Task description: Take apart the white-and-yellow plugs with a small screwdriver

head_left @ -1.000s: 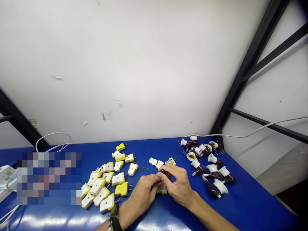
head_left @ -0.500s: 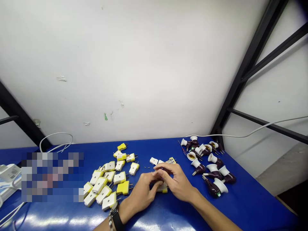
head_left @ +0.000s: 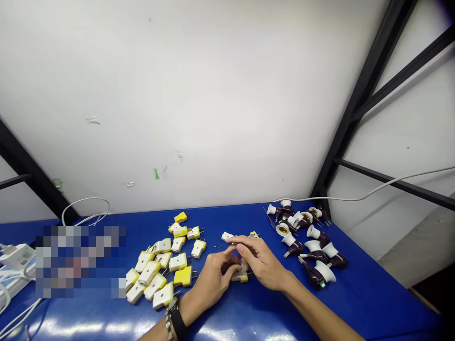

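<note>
Between my two hands is a white-and-yellow plug (head_left: 241, 276), its prongs pointing right; part of it is hidden. My left hand (head_left: 215, 276) is closed on the plug's left side, thumb pressed near it. Above the plug my right hand (head_left: 265, 266) bends over with thumb and fingers drawn together near the left fingertips. Something small and dark red shows between the fingers, too covered to name. Just behind the hands lie a white plug piece (head_left: 226, 236), a yellow plug part (head_left: 253, 234) and tiny metal screws (head_left: 217, 246).
Several white-and-yellow plugs (head_left: 163, 246) lie heaped left of my hands on the blue table (head_left: 117, 322). Several brown-and-white lamp holders (head_left: 313, 251) are at the right, beside a thin screwdriver (head_left: 269, 218). A power strip (head_left: 16, 270) with white cables is far left.
My right hand has lifted slightly and its fingers have opened away from the left fingertips, so more of the plug and its prongs shows. The view has shifted slightly.
</note>
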A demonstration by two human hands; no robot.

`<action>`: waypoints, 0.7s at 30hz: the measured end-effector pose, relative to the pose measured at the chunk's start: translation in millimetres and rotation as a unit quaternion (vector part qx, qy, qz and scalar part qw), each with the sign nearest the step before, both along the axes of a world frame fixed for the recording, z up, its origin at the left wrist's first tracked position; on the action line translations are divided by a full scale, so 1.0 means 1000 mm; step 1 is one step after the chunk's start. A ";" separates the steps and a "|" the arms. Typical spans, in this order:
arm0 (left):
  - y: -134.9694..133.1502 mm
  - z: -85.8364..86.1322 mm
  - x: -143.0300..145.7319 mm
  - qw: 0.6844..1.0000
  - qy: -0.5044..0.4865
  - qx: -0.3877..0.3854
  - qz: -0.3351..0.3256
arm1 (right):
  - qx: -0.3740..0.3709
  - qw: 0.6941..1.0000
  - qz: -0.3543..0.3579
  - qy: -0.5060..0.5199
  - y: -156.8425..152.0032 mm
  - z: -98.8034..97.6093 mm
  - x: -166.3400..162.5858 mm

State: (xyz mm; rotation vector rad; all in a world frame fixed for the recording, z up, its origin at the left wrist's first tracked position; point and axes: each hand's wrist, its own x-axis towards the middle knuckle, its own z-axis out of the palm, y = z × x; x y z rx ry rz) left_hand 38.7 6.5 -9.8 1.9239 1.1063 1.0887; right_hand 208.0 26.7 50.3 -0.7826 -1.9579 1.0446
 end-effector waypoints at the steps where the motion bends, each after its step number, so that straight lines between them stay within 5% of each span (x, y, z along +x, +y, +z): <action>1: 0.000 0.000 0.000 1.000 -0.005 -0.003 -0.002 | 0.000 1.000 -0.007 0.004 0.001 -0.001 0.000; 6: 0.001 0.000 0.001 1.000 0.016 0.000 0.017 | 0.109 0.984 -0.135 0.031 0.001 -0.012 -0.003; 9: -0.002 0.003 -0.001 1.000 0.022 0.007 0.003 | 0.145 0.985 -0.091 0.007 -0.003 -0.007 -0.002; 14: -0.006 0.006 -0.004 0.998 0.025 0.026 -0.042 | 0.011 1.000 0.026 -0.011 -0.004 0.008 0.000; 19: -0.002 0.000 0.001 1.000 0.022 0.013 0.013 | 0.083 0.990 -0.113 0.021 0.000 -0.004 -0.004; 21: -0.001 0.000 0.002 1.000 0.017 0.010 0.015 | 0.108 0.987 -0.117 0.016 0.000 -0.007 -0.005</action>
